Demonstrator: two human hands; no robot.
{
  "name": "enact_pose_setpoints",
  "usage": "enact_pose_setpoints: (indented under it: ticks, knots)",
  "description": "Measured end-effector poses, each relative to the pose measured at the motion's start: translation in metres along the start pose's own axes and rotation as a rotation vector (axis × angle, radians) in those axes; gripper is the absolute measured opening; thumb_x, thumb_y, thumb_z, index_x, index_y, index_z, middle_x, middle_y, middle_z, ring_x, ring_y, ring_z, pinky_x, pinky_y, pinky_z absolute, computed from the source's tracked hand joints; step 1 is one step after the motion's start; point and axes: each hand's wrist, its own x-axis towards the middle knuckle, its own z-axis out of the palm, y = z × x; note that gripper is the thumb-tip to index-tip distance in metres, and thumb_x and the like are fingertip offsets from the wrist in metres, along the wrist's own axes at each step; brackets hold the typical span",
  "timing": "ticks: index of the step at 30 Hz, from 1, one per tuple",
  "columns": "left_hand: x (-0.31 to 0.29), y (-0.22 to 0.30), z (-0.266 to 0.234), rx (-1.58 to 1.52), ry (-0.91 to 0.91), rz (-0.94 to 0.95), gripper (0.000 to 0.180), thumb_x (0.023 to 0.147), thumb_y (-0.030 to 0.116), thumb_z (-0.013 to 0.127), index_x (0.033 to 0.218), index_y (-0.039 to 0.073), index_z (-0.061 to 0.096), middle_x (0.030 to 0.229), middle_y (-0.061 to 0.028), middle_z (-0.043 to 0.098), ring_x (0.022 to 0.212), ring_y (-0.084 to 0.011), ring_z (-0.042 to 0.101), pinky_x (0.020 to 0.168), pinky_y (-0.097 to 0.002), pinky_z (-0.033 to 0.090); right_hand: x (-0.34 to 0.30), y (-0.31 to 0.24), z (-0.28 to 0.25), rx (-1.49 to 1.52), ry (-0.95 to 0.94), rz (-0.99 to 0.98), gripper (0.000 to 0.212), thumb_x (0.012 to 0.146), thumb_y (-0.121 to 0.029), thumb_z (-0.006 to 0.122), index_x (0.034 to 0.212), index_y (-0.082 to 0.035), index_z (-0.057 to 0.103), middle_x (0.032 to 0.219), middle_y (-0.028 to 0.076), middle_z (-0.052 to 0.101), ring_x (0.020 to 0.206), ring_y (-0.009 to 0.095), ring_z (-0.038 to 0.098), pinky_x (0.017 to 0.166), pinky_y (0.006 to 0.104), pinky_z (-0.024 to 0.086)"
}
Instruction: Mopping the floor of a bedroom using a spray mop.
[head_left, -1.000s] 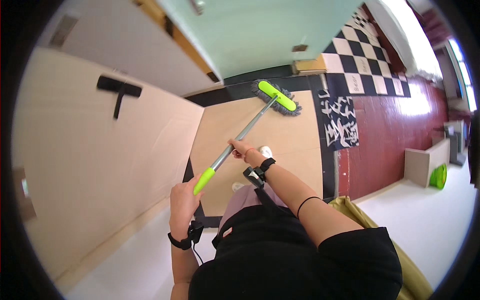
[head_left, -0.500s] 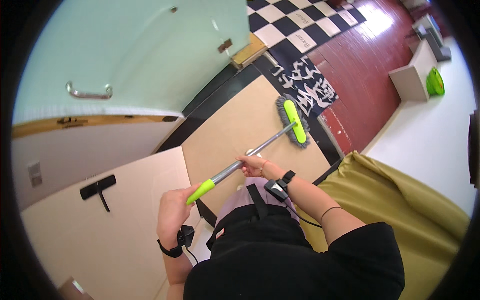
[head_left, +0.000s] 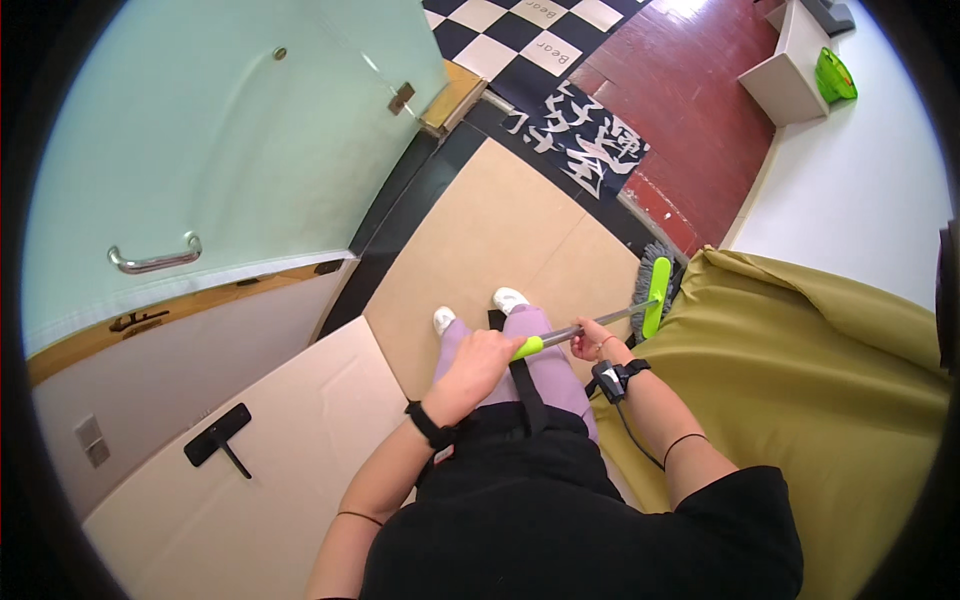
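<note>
Although held at a slant in front of the purple trousers, probably light for its length: a mop, with a slim grey pole, stiff by the look of its straight line, and a bright green grip at the near end. Away to the right, at the far end of the pole, a green head plate and a soft grey fringe, by the right-hand edge of the beige floor and just beside an olive cloth (impossible to tell whether touching). Around the grip, the left hand, with fingers curled closed on it; farther along, around the pole, the right hand, with fingers bent and pressed to the tube. How tightly, cannot tell. Likely to give and drag at the fringe, yet to resist bending along the pole; perhaps slippery on the smooth grey stretch, less so on the green. Best to take hold in two places, at the grip for steering and partway down the pole for bearing the weight. Not fragile, apparently, though perhaps weakest where joined to the plate.
</note>
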Motion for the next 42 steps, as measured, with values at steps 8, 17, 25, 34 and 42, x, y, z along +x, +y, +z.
enact_pose_setpoints:
  ticks: [8, 17, 25, 34, 42]
  knots:
    - [-0.089, -0.084, -0.037, -0.165, 0.025, -0.118, 0.037, 0.066, 0.000, 0.058, 0.101, 0.011, 0.059, 0.074, -0.0159, 0.059, 0.071, -0.0296, 0.058, 0.064, -0.0380, 0.045, 0.039, 0.045, 0.101, -0.143, -0.017, 0.019, 0.017, 0.079, -0.019, 0.050, 0.067, -0.010, 0.040, 0.053, 0.000, 0.042, 0.042, 0.010, 0.041, 0.038, 0.0224, 0.035]
    - [-0.269, -0.146, -0.157, 0.022, 0.078, -0.605, 0.039, 0.060, 0.008, 0.069, 0.098, 0.011, 0.061, 0.075, -0.0147, 0.059, 0.074, -0.0304, 0.057, 0.066, -0.0377, 0.044, 0.044, 0.143, 0.349, -0.373, -0.353, 0.029, 0.020, 0.084, -0.022, 0.049, 0.071, -0.009, 0.043, 0.056, 0.000, 0.045, 0.044, 0.007, 0.045, 0.038, 0.0205, 0.040]
    - [-0.327, -0.145, -0.176, -0.027, 0.173, -0.896, 0.036, 0.061, 0.016, 0.073, 0.093, 0.007, 0.060, 0.060, -0.0161, 0.056, 0.054, -0.0299, 0.057, 0.053, -0.0340, 0.045, 0.034, 0.176, 0.455, -0.604, -0.402, -0.090, 0.022, 0.078, -0.027, 0.057, 0.068, -0.011, 0.046, 0.057, -0.001, 0.046, 0.046, 0.007, 0.045, 0.041, 0.0223, 0.042]
    - [-0.318, -0.162, -0.188, -0.265, 0.149, -0.915, 0.042, 0.057, 0.003, 0.072, 0.098, 0.004, 0.060, 0.058, -0.0124, 0.058, 0.045, -0.0168, 0.057, 0.045, -0.0255, 0.043, 0.025, 0.188, 0.449, -0.378, -0.347, -0.230, 0.022, 0.076, -0.022, 0.054, 0.076, -0.002, 0.048, 0.061, 0.005, 0.050, 0.045, 0.012, 0.050, 0.040, 0.0264, 0.045]
    - [-0.192, -0.144, -0.176, 0.016, -0.027, -0.420, 0.039, 0.057, 0.010, 0.071, 0.094, 0.010, 0.059, 0.070, -0.0136, 0.058, 0.063, -0.0285, 0.057, 0.057, -0.0342, 0.044, 0.037, 0.116, 0.318, -0.037, -0.273, -0.281, 0.017, 0.075, -0.023, 0.054, 0.069, -0.009, 0.048, 0.059, 0.002, 0.049, 0.047, 0.011, 0.050, 0.040, 0.0264, 0.044]
